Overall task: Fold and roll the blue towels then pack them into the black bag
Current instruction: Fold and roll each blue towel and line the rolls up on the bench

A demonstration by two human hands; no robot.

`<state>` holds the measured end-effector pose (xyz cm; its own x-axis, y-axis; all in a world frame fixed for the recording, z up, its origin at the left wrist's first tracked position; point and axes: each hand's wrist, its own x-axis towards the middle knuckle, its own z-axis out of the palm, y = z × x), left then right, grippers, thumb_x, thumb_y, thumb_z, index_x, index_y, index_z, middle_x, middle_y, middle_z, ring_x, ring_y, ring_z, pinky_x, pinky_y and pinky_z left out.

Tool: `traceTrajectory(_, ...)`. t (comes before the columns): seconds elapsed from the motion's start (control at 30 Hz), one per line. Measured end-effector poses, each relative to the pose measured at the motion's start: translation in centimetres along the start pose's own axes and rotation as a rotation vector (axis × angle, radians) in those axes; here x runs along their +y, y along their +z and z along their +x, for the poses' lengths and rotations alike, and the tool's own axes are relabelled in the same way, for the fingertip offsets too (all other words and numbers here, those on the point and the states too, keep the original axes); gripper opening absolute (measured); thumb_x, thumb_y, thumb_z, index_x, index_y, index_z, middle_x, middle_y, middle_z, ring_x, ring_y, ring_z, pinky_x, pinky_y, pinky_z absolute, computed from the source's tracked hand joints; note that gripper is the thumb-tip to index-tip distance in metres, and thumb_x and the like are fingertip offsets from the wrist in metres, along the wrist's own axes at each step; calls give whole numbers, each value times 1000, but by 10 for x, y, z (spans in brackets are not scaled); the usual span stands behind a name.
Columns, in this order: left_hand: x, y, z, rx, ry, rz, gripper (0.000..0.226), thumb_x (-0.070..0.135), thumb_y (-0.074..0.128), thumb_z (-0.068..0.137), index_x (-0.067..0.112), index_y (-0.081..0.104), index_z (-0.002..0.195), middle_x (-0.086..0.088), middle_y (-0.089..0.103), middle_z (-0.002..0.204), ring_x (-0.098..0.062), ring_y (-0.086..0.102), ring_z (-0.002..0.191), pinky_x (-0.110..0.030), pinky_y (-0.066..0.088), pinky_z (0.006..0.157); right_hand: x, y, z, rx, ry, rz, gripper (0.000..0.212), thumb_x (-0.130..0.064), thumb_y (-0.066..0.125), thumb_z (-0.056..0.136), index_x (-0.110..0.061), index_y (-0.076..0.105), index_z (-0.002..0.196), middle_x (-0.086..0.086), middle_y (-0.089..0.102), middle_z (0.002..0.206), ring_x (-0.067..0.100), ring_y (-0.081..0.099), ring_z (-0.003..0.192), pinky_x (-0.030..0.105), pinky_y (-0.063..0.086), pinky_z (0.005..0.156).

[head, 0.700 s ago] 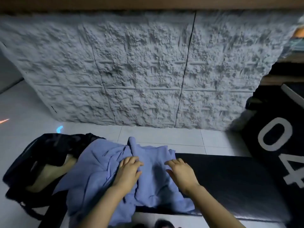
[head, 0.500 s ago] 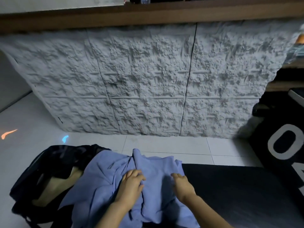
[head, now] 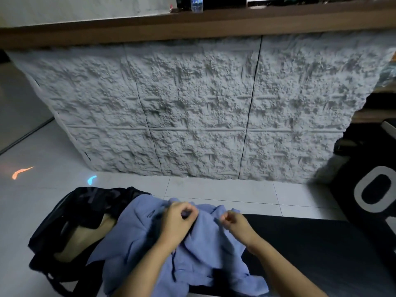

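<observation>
A heap of crumpled blue towels (head: pixel 137 239) lies on the floor in front of me, partly over a black mat (head: pixel 321 243) and partly over the open black bag (head: pixel 70 213) at the left. My left hand (head: pixel 176 221) pinches the far edge of the top towel near its middle. My right hand (head: pixel 234 225) pinches the same edge a little to the right. Both hands have curled fingers with cloth between them. The bag's pale lining shows inside its open mouth.
A rough grey stone-textured panel (head: pixel 203 108) rises just beyond the towels, topped by a wooden ledge (head: pixel 192 24) with a bottle (head: pixel 196 4). A black rug with a white number (head: pixel 375 189) lies at the right. White floor tiles (head: pixel 225 194) surround the mat.
Both hands went from lying flat on the towel to pinching its far edge with curled fingers. The camera tilted up, so the ledge now shows.
</observation>
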<state>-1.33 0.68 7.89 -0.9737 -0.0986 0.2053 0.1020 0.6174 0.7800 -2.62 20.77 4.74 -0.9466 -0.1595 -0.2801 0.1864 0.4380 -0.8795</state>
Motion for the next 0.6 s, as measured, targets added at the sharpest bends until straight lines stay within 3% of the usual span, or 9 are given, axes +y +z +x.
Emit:
traceTrajectory(0.07, 38, -9, 12, 20, -67, -199, 31, 5, 70, 80, 28, 59, 62, 19, 65, 64, 6, 58, 63, -16, 45, 65, -34, -13, -22, -6, -158, 151, 17, -24, 60, 92, -18, 57, 76, -7, 56, 72, 5, 49, 67, 19, 41, 68)
traceTrajectory(0.17, 99, -31, 29, -28, -96, -413, 7, 11, 64, 87, 11, 66, 80, 2, 68, 77, -5, 62, 74, -15, 48, 67, -77, -27, -50, -48, -355, 57, 24, -39, 70, 81, -22, 59, 94, -14, 63, 92, 1, 57, 86, 17, 44, 77)
traceTrajectory(0.23, 129, -42, 36, -44, -142, -494, 11, 15, 63, 89, 5, 66, 87, -3, 68, 83, -12, 63, 81, -13, 48, 66, -95, -35, -54, -6, -404, -28, 14, -31, 70, 82, -25, 58, 87, -16, 62, 85, 1, 57, 81, 21, 44, 75)
traceTrajectory(0.33, 154, -51, 41, 58, -179, -584, 5, 12, 62, 89, 8, 62, 92, -1, 66, 86, -17, 62, 89, -17, 48, 71, -118, -53, -60, 55, -391, 187, 19, -10, 57, 93, -14, 54, 74, -9, 56, 70, 9, 50, 69, 28, 40, 69)
traceTrajectory(0.43, 160, -61, 25, 176, 43, -507, 5, 20, 61, 90, 17, 60, 94, -5, 62, 100, -9, 60, 92, -16, 47, 78, -136, -74, -73, 60, -287, 430, 22, -15, 50, 98, 5, 60, 98, 13, 65, 91, 20, 58, 83, 36, 44, 75)
traceTrajectory(0.53, 162, -60, 0, -62, 265, -439, 11, 16, 68, 84, 24, 62, 87, 0, 60, 97, -2, 59, 88, -13, 44, 79, -141, -87, -78, 42, -215, 549, 31, -21, 53, 97, 7, 60, 110, 24, 66, 105, 27, 60, 88, 38, 46, 77)
traceTrajectory(0.6, 163, -50, -12, -127, 283, -370, 17, 8, 74, 77, 20, 64, 82, 0, 61, 89, -3, 58, 80, -17, 45, 75, -142, -91, -80, 46, -187, 595, 26, -19, 54, 95, 2, 59, 110, 22, 67, 102, 28, 61, 86, 37, 47, 74)
